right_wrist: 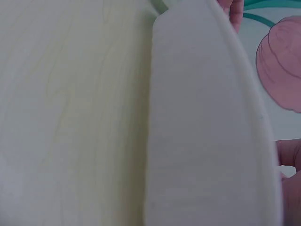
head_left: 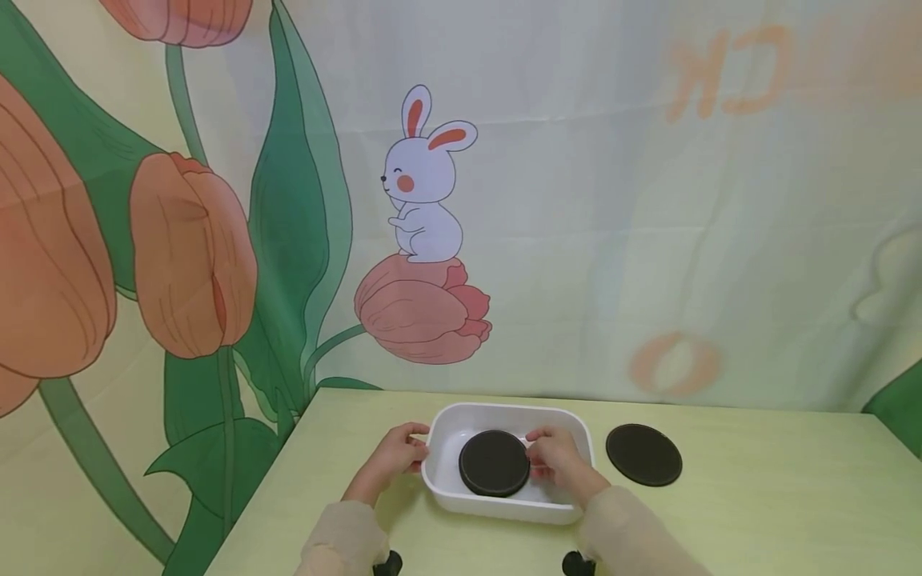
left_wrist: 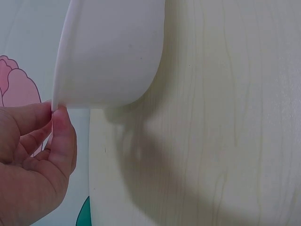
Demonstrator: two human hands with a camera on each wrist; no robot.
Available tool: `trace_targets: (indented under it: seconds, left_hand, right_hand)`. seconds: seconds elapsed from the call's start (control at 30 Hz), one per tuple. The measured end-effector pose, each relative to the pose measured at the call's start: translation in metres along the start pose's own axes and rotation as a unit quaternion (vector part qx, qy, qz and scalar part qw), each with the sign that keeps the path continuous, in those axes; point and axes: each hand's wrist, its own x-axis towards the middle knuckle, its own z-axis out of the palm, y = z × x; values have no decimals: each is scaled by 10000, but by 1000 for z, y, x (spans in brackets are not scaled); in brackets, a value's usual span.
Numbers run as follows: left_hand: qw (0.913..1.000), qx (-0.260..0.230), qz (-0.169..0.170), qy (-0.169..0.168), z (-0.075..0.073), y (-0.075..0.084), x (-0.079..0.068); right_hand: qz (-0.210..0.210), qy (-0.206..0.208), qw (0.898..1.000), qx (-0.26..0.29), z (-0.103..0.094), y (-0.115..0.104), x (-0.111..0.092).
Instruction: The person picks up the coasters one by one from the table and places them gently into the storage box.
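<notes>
My left hand pinches the rim of a white rectangular basin at its left end; the left wrist view shows thumb and fingertips of this left hand at the rim's corner. Inside the basin lies a thick, black round coaster-like disc, perhaps a stack. My right hand reaches over the basin's right side, its bent fingertips right at the disc's right edge. In the right wrist view the basin wall hides most of that hand, so I cannot tell whether it grips the disc.
A flat black round coaster lies on the pale wood-grain table, right of the basin. Two black knob-like things show at the near edge of the view, below the sleeves. Behind the table hangs a cloth printed with tulips and a rabbit.
</notes>
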Motion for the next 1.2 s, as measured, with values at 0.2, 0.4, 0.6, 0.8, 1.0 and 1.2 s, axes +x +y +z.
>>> trace_targets:
  seconds: [0.2,0.4,0.6,0.8,1.0,1.2]
  left_hand:
    - [10000,2,2,27,-1,1,-2]
    - [10000,6,-19,32,-1,0,-1]
    - [10000,53,-58,59,-1,-1,0]
    - [9999,89,-92,58,-1,0,1]
    - [9999,125,-78,25,0,1,0]
    - [9999,111,-6,-4,0,1,0]
  right_hand:
    - [-113,-188,9992,-346,-9,-21,-9]
    - [-178,-333,9975,-594,-30,-34,-12]
    - [-269,-421,9968,-631,-57,-43,-8]
    - [-275,-399,9957,-785,-84,-50,-7]
    - [-275,-361,9963,-734,-110,-48,-5]
    - [-279,-195,9956,-872,-130,-42,-5]
